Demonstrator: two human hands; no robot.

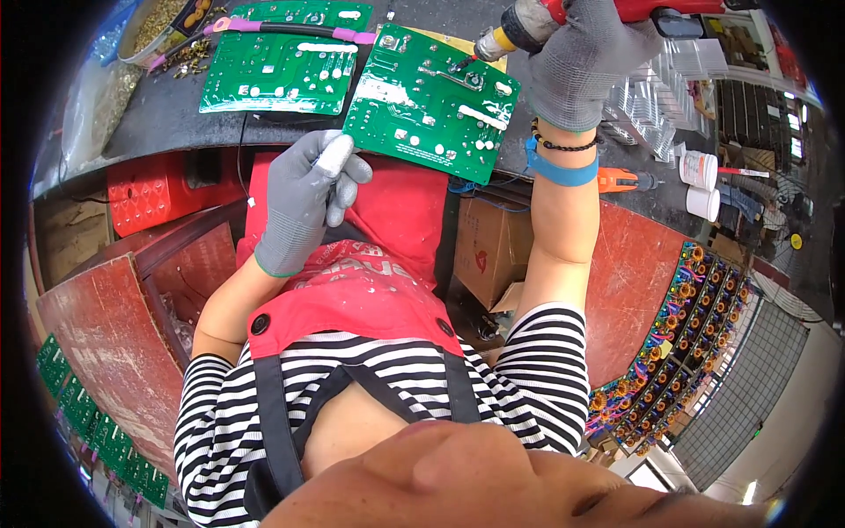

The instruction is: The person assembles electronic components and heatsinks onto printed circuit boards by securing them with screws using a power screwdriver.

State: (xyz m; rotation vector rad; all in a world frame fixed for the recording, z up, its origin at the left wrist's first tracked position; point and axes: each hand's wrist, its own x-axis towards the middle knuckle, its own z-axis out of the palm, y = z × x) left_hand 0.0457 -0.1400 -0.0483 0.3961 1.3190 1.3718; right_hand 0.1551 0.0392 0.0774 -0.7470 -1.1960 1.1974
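Note:
My right hand [585,70], in a grey glove, is closed around a red power screwdriver [521,26] with a yellow ring near its nose. Its bit meets a metal strip on the upper part of a green circuit board [409,110]. That board lies tilted at the bench's front edge, solder side up. At its lower left corner is my gloved left hand [308,189], fingers curled together, one fingertip whitened. Whatever lies between those fingers is hidden. A second green circuit board [277,75] lies to the left, with a purple-ended black cable [290,29] across it.
Small brass-coloured parts [187,60] and a plastic bag [101,106] lie at the far left. Clear plastic pieces [647,110], an orange tool [620,180] and white tubs [700,176] are at the right. Coil-filled boards [678,343] stand lower right; a cardboard box [488,246] sits under the bench.

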